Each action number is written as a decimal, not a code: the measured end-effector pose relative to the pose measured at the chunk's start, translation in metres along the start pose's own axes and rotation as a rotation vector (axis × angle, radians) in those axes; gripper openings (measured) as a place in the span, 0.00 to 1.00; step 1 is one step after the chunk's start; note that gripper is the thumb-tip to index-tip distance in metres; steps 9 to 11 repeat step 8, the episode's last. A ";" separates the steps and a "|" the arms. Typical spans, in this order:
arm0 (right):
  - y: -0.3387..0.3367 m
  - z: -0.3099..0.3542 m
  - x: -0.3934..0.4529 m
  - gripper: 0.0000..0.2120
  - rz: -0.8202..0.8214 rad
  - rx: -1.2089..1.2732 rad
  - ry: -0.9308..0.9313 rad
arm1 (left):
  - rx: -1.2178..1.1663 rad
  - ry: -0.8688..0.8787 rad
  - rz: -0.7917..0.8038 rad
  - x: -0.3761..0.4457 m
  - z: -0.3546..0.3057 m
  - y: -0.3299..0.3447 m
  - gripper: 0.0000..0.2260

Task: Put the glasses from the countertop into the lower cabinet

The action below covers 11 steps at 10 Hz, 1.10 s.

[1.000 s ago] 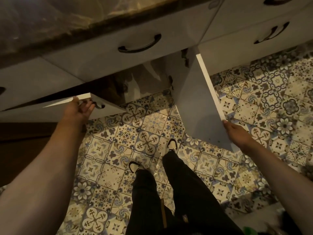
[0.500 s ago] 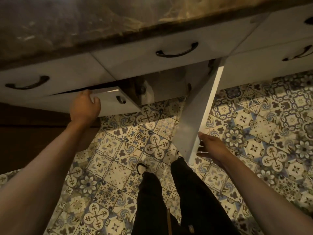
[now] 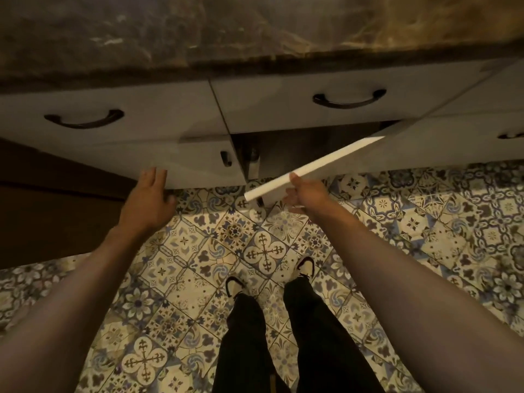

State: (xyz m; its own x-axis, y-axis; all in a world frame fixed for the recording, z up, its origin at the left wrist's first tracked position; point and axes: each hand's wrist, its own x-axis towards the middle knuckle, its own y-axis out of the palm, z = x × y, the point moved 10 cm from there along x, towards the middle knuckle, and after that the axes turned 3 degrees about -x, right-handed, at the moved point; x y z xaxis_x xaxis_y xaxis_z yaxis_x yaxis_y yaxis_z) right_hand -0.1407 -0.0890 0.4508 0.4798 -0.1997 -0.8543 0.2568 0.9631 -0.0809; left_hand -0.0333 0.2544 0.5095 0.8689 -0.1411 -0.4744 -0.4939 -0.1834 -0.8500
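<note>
The left door is pressed shut by the flat, open left hand, the half-open right door is gripped at its edge by the right hand, and the cabinet interior is too dark to read.

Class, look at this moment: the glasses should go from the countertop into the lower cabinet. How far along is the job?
Done: the left door looks shut, the left hand flat against it. No glasses show on the visible countertop. In hand: the right hand grips the edge of the right door, which stands partly open. Left: closing that door. Whether glasses sit inside cannot be seen; the opening is dark.
</note>
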 end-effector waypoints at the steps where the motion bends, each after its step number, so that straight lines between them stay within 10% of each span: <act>1: 0.019 0.034 0.014 0.19 -0.001 0.008 -0.011 | -0.172 -0.106 0.058 -0.043 0.017 0.040 0.32; 4: 0.030 0.077 0.031 0.12 -0.030 -0.104 -0.046 | -0.234 -0.285 0.244 -0.138 0.050 0.122 0.29; 7: 0.034 0.049 -0.003 0.31 -0.034 -0.507 -0.213 | -0.177 -0.265 0.525 -0.235 0.022 0.191 0.20; 11: 0.018 0.027 -0.023 0.30 -0.067 -0.514 -0.254 | -0.211 -0.288 0.554 -0.265 0.008 0.210 0.17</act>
